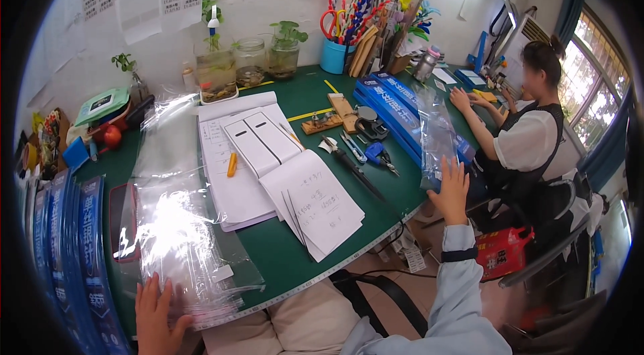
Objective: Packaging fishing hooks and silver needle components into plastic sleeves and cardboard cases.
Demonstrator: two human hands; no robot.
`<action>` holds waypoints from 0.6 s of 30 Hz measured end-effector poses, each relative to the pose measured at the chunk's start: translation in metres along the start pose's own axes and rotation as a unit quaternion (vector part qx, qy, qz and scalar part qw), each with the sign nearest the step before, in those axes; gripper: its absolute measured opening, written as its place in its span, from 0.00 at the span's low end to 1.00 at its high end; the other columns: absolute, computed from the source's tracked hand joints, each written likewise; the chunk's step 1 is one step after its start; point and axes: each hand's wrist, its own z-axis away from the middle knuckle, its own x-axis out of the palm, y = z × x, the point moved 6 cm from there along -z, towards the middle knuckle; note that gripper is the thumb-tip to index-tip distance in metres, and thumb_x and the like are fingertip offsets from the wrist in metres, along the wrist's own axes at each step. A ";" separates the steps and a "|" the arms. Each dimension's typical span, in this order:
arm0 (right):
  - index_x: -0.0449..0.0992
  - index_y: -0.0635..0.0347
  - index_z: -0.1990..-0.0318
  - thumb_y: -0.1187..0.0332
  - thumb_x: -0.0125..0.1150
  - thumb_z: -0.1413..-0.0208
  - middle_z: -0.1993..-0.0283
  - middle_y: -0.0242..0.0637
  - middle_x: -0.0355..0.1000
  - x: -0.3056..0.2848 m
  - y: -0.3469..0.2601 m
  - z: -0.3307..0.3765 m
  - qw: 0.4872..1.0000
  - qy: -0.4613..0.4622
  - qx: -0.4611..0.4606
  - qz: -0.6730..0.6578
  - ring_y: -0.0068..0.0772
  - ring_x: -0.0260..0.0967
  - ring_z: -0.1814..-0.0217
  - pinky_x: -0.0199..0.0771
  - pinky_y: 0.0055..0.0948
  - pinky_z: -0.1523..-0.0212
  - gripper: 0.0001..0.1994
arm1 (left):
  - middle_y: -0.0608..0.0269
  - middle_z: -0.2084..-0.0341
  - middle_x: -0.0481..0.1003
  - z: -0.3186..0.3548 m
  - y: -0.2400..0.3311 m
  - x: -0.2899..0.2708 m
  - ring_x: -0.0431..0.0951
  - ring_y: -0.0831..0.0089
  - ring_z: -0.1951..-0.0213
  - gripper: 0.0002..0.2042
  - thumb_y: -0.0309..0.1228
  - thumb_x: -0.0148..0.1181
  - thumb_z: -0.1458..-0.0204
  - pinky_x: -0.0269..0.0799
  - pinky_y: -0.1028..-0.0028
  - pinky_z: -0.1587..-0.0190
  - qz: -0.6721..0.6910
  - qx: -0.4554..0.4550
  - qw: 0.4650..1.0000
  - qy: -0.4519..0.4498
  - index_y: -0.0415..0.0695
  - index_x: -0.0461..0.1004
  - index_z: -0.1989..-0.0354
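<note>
Left hand [155, 315], fingers spread flat, presses the bag stack [181, 234] at seven o'clock; right hand [451, 188], open, touches a limp, slippery bag [436, 133] at three o'clock, best pinched by its edge.

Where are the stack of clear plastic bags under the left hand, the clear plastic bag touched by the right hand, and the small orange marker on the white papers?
stack of clear plastic bags [181, 234], head view, shiny middle.
clear plastic bag [435, 137], head view, centre of film.
orange marker [231, 164], head view, mid-barrel.

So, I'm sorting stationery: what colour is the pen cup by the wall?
Blue; the pen cup shows in the head view.
</note>
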 end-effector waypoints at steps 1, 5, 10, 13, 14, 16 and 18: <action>0.51 0.52 0.35 0.66 0.68 0.60 0.33 0.47 0.48 0.005 0.004 -0.001 1.000 0.000 0.000 0.001 0.53 0.40 0.29 0.40 0.52 0.33 0.43 | 0.42 0.40 0.56 0.000 -0.001 0.001 0.55 0.44 0.39 0.34 0.35 0.65 0.61 0.44 0.53 0.35 0.001 0.000 1.000 0.000 0.39 0.63 0.43; 0.58 0.53 0.39 0.70 0.63 0.56 0.37 0.45 0.56 0.012 0.019 -0.007 0.995 0.091 -0.014 -0.042 0.51 0.50 0.34 0.49 0.47 0.36 0.34 | 0.43 0.40 0.57 0.004 -0.017 0.006 0.55 0.45 0.39 0.32 0.32 0.65 0.62 0.44 0.53 0.35 0.012 0.012 1.000 0.024 0.38 0.65 0.44; 0.72 0.56 0.52 0.71 0.58 0.52 0.53 0.45 0.71 0.002 0.020 -0.017 0.981 0.113 -0.010 -0.155 0.47 0.67 0.50 0.67 0.39 0.51 0.17 | 0.43 0.41 0.59 0.004 -0.023 0.008 0.58 0.48 0.39 0.31 0.35 0.65 0.62 0.44 0.48 0.37 0.020 0.035 0.999 0.036 0.39 0.65 0.45; 0.76 0.55 0.59 0.69 0.54 0.47 0.64 0.45 0.74 -0.012 0.012 -0.017 0.974 0.169 0.027 -0.149 0.48 0.71 0.62 0.70 0.40 0.63 0.09 | 0.44 0.41 0.60 0.005 -0.012 -0.001 0.57 0.47 0.40 0.28 0.31 0.62 0.60 0.45 0.53 0.35 0.022 0.018 0.999 0.039 0.38 0.66 0.46; 0.76 0.54 0.59 0.67 0.52 0.46 0.66 0.45 0.74 -0.015 0.010 -0.020 0.978 0.157 0.061 -0.121 0.49 0.72 0.64 0.70 0.41 0.64 0.09 | 0.45 0.42 0.61 0.005 -0.006 -0.005 0.58 0.48 0.40 0.27 0.31 0.62 0.59 0.45 0.53 0.35 0.026 0.015 0.999 0.043 0.38 0.66 0.46; 0.76 0.51 0.60 0.64 0.50 0.43 0.67 0.45 0.75 -0.014 0.013 -0.024 0.977 0.172 0.082 -0.096 0.52 0.72 0.66 0.70 0.44 0.67 0.09 | 0.45 0.43 0.62 0.010 -0.004 -0.014 0.59 0.49 0.40 0.26 0.31 0.61 0.58 0.45 0.53 0.35 0.025 0.003 0.998 0.051 0.38 0.67 0.46; 0.76 0.51 0.60 0.64 0.50 0.43 0.67 0.45 0.75 -0.020 0.018 -0.024 0.976 0.184 0.084 -0.085 0.52 0.72 0.66 0.70 0.44 0.67 0.09 | 0.46 0.43 0.62 0.004 -0.012 -0.003 0.59 0.50 0.40 0.25 0.31 0.61 0.57 0.45 0.54 0.35 0.040 0.009 0.998 0.047 0.39 0.67 0.47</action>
